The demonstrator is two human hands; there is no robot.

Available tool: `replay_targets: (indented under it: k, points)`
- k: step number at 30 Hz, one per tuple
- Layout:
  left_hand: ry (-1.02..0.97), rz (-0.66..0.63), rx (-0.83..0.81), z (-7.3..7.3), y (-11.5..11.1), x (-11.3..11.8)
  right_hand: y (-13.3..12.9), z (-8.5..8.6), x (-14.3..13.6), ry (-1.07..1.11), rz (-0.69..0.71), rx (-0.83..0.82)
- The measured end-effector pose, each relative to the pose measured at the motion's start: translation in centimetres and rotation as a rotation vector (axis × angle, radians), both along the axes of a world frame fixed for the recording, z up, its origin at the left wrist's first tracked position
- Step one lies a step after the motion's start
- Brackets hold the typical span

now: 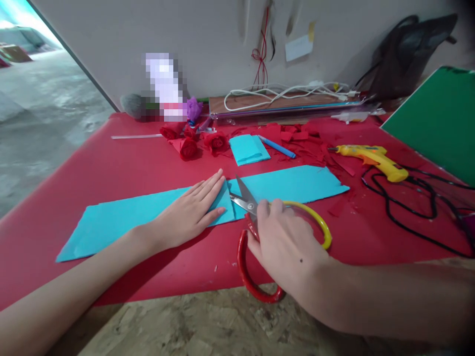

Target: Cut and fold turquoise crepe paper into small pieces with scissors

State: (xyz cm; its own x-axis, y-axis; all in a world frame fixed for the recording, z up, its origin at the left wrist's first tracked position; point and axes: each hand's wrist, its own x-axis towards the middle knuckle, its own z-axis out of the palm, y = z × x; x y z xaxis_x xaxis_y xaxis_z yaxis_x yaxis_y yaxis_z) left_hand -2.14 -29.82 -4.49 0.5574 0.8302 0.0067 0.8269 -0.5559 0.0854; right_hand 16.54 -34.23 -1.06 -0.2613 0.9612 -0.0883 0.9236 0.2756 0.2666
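Observation:
A long strip of light blue paper (126, 220) lies across the red tabletop, folded or overlapping near its middle. My left hand (193, 210) rests flat on it, fingers stretched out, just left of that edge. My right hand (287, 240) is wrapped round a pair of scissors (249, 205) with one red and one yellow handle loop. Their blades are apart and point up and left at the paper, one above it and one at the overlapping edge beside my left fingertips.
Behind the strip are a folded blue piece (250, 149), a blue pen (278, 147), red paper roses (185, 147) and red scraps (297, 136). A yellow glue gun (374, 159) with a black cord (393, 215) lies right, near a green board (438, 123).

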Motion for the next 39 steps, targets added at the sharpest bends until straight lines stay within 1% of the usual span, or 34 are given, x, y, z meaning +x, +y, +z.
replay_targets:
  k: [8, 17, 20, 24, 27, 30, 34, 39]
  points:
    - [0.038, -0.009, -0.009, -0.1, 0.1, -0.1, 0.7, -0.2, 0.1, -0.001, 0.008, 0.018]
    - [0.041, -0.002, -0.001, -0.4, 0.2, -0.1, 0.8, 0.2, 0.9, 0.011, -0.070, 0.029]
    - [0.047, 0.003, -0.005, -0.3, 0.2, -0.1, 0.4, 0.3, 1.2, 0.007, -0.058, -0.012]
    - [0.025, -0.007, -0.020, 0.0, 0.1, -0.2, -0.4, 0.4, 1.5, 0.000, -0.025, -0.026]
    - [0.019, -0.027, -0.034, 0.3, 0.0, -0.1, -0.6, 0.9, 1.8, -0.020, -0.043, -0.082]
    - [0.003, -0.019, -0.052, 0.6, 0.0, -0.1, -0.5, 1.6, 2.4, -0.046, -0.077, -0.144]
    - [-0.102, -0.024, -0.092, 0.8, 0.0, -0.3, -0.6, 2.1, 3.5, -0.067, -0.060, -0.121]
    - [-0.390, -0.058, -0.194, 1.0, 0.1, -0.7, -1.8, 1.7, 4.9, -0.067, 0.008, -0.016]
